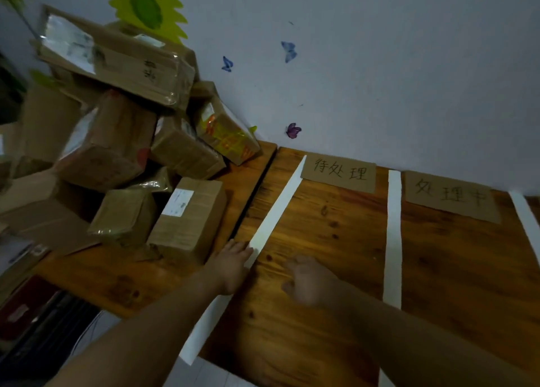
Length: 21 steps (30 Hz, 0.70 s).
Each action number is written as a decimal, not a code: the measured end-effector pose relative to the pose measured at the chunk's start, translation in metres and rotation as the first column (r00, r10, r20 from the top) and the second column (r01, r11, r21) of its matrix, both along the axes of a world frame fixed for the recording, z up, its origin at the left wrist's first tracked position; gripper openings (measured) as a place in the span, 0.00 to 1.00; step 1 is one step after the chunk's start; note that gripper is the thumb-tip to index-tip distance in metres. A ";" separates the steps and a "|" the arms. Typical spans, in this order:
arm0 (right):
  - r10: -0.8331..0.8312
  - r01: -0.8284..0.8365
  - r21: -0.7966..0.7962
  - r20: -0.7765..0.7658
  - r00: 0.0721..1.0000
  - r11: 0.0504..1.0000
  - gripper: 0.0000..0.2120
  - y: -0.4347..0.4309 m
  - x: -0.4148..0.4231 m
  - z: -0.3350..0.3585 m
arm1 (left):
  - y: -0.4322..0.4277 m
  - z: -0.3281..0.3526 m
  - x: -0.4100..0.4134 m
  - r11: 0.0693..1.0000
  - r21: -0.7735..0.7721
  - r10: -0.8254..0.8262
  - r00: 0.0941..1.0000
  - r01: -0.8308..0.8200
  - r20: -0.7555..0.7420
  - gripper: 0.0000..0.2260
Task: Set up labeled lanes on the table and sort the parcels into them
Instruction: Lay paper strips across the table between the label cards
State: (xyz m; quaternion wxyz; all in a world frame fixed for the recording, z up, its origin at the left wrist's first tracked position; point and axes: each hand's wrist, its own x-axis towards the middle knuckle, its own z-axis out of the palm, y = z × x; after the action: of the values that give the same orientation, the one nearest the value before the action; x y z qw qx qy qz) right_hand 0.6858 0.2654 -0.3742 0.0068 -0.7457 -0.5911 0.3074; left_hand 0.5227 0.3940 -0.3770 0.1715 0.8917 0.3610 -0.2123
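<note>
The left white paper strip point(274, 211) runs from the wall across the wooden table point(321, 342) and overhangs its near edge. The left hand point(230, 265) lies flat on it, fingers straight, just right of the seam between the two tabletops. Between this strip and the middle strip point(393, 240), open tabletop lies below a cardboard label point(339, 173). The right hand point(309, 281) is over it, too blurred to tell its fingers' spread. A second label point(450, 196) follows, then a third strip point(526, 217) cut off at the frame's right edge. Cardboard parcels point(117, 138) are heaped left of the seam, the lower ones partly hidden.
</note>
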 end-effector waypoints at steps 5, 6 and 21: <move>-0.049 0.049 -0.026 0.016 0.999 0.998 0.26 0.011 -0.032 -0.017 | 0.043 -0.011 0.022 0.970 0.028 -0.241 0.970 0.242 -0.039 0.31; -0.043 0.044 -0.026 0.032 0.999 0.999 0.26 0.013 -0.042 -0.019 | 0.050 -0.014 0.024 0.954 0.035 -0.295 0.954 0.296 -0.046 0.30; 0.015 -0.003 -0.113 0.104 0.994 0.994 0.28 0.034 -0.129 -0.055 | 0.075 -0.034 0.018 0.844 0.139 -0.514 0.855 0.519 -0.073 0.26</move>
State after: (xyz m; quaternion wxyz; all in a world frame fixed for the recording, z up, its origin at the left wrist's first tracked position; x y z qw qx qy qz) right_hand 0.5567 0.2990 -0.4295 -0.0676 -0.7573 -0.5758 0.3006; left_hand 0.5406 0.4689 -0.4109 0.0331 0.9627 0.1260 -0.2370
